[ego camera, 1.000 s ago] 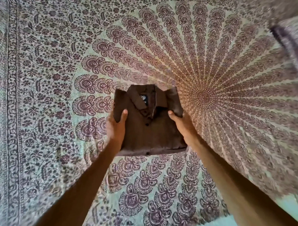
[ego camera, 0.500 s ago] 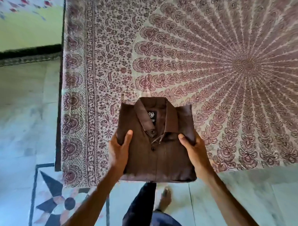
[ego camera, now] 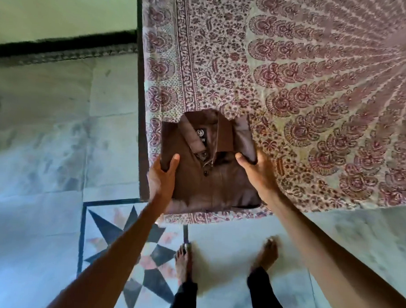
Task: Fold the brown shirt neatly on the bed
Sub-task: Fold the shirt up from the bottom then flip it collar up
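Pale marble floor point(ego camera: 48, 148) borders a bed draped in a maroon-and-cream paisley cotton bedspread point(ego camera: 314, 88). At that bedspread's near left corner is the brown button-up shirt point(ego camera: 210, 179), folded into a rectangle, collar up. The left hand point(ego camera: 162, 177) grasps its left edge and the right hand point(ego camera: 256, 176) its right edge, thumbs on top.

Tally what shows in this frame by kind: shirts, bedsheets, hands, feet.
Shirts: 1, the shirt, folded.
Bedsheets: 1, the bedsheet.
Hands: 2, left hand and right hand, each gripping a side of the shirt.
Feet: 2, left foot and right foot, both bare.
Total: 6.
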